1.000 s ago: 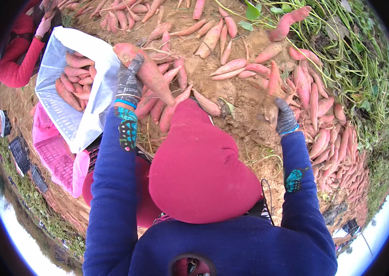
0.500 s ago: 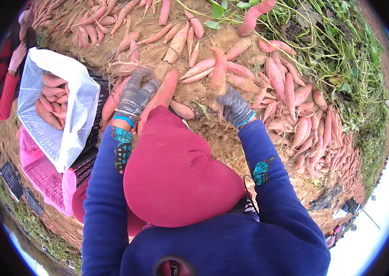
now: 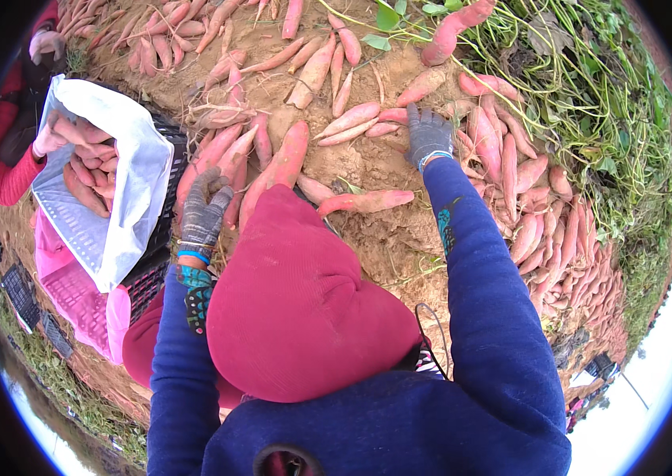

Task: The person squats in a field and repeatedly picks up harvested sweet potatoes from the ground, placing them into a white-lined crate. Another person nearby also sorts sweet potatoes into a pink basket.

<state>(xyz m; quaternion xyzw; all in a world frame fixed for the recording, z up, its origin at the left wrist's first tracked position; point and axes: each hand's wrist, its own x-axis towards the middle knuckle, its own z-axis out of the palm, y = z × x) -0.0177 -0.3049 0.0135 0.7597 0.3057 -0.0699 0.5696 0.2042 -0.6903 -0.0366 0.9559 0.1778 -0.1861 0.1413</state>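
Note:
My left hand point(image 3: 206, 208), in a grey knit glove, rests against several sweet potatoes point(image 3: 215, 155) beside the crate, its fingers loosely apart and gripping none that I can see. Farther off, my right hand point(image 3: 431, 136), gloved too, reaches with stretched fingers over the near-left edge of a big heap of sweet potatoes point(image 3: 522, 230); what lies under the palm is hidden. On the bare soil between my hands lies a single long sweet potato point(image 3: 367, 201). A thick one point(image 3: 292, 151) lies just right of my left hand, partly behind my red-clad knee point(image 3: 304, 301).
At left stands a black crate point(image 3: 163, 214) lined with a white sheet point(image 3: 145, 151), partly filled with sweet potatoes. A co-worker's gloved hand point(image 3: 48, 139) reaches into it. A pink-lined crate point(image 3: 74, 278) stands nearer. Green vines point(image 3: 590, 119) border the heap.
My right hand let go of a sweet potato, which now lies before me, and moved away to the heap. My left hand shifted left and nearer. The co-worker's hand came into the lined crate.

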